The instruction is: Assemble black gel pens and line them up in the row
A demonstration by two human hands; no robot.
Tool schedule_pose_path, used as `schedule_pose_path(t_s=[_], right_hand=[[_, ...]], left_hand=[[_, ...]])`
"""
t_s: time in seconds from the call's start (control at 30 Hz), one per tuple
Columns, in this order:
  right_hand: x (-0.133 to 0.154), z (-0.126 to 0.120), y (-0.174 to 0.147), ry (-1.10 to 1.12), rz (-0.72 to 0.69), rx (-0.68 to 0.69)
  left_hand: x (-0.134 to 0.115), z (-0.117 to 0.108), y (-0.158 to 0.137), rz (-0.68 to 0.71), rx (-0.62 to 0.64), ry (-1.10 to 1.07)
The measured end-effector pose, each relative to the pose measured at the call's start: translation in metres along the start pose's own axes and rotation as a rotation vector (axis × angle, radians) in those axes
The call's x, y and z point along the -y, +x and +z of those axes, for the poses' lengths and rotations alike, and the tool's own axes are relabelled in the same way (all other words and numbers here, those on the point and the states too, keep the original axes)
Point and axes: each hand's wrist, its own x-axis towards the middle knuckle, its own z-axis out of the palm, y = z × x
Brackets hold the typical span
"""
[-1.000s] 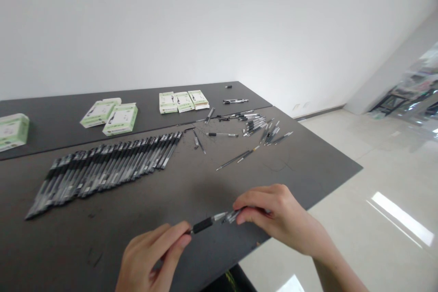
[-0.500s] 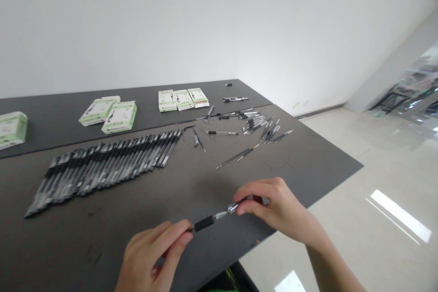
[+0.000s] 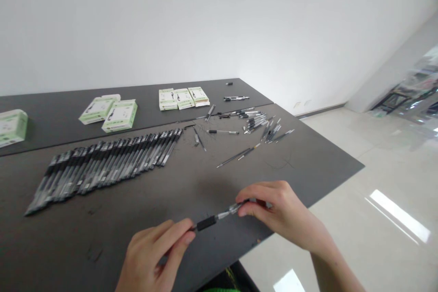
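Note:
My left hand [image 3: 160,251] pinches the barrel of a pen [image 3: 206,224] with a black rubber grip, its pointed end facing right. Between the fingertips of my right hand [image 3: 273,203] is a clear pen cap [image 3: 234,209] with a dark end. The cap's mouth meets the pen's tip; whether the tip is inside it, I cannot tell. Both hands are above the table's near edge. To the left, a long slanted row of capped pens [image 3: 112,159] lies side by side. Ahead lie loose refills [image 3: 234,157] and one pen with a black grip [image 3: 222,132].
A pile of pen parts [image 3: 256,121] lies at the right of the dark table [image 3: 164,210]. Green-and-white boxes [image 3: 119,115] stand farther back, along with three more boxes [image 3: 184,98]. A wall rises behind; glossy floor [image 3: 376,155] lies to the right.
Both hands have moved very slightly to the right, with the pen and cap still held end to end. The things on the table lie as before.

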Motion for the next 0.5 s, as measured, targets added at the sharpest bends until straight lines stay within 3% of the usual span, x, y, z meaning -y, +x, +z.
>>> schedule_pose_path(t_s=[0.5], right_hand=[[0.0076, 0.0034, -0.0042, -0.099, -0.067, 0.045]], left_hand=[[-0.0066, 0.0011, 0.008, 0.04, -0.007, 0.01]])
